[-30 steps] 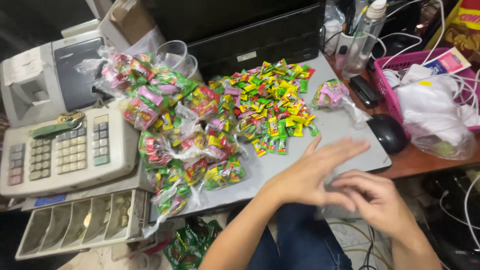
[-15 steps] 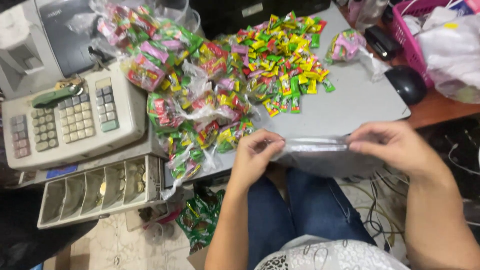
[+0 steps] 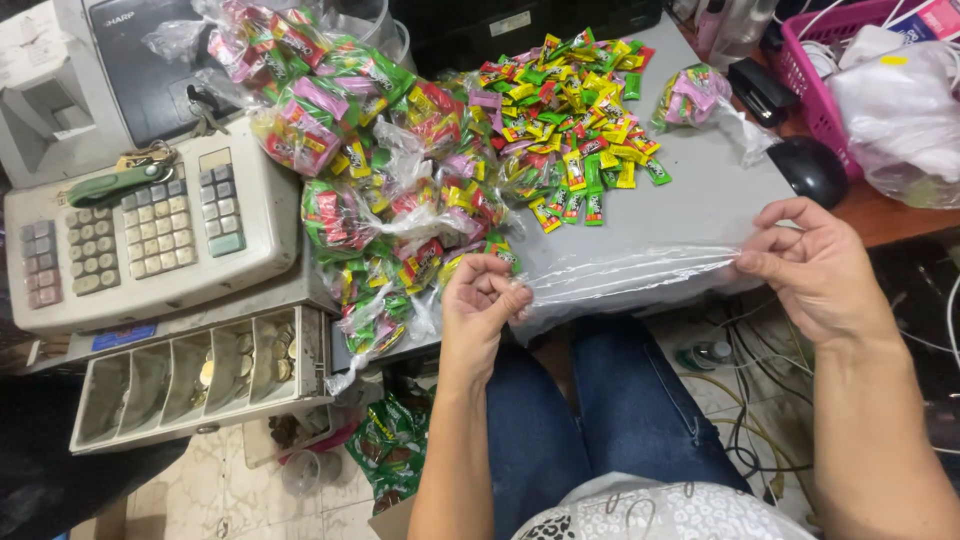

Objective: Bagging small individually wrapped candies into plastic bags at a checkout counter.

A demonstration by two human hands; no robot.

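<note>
A clear plastic bag [image 3: 625, 275] is stretched between both my hands at the front edge of the grey tabletop [image 3: 700, 195]. My left hand [image 3: 485, 300] pinches its left end with fingers curled. My right hand [image 3: 815, 265] pinches its right end between thumb and fingers. Behind the bag lies a pile of loose small candy packets [image 3: 575, 120] in yellow, green and red. To the left of that pile are several clear bags filled with candy [image 3: 380, 170], some spilling over the table edge.
A beige cash register [image 3: 140, 230] with an open coin drawer [image 3: 195, 375] stands at left. A black mouse [image 3: 810, 170], a pink basket [image 3: 830, 70] and a white plastic bag [image 3: 905, 110] sit at right. Cables run over the tiled floor.
My hands left the bare tabletop, picked up a clear bag, and have pulled it wide between them. The view has tilted down toward my lap.
</note>
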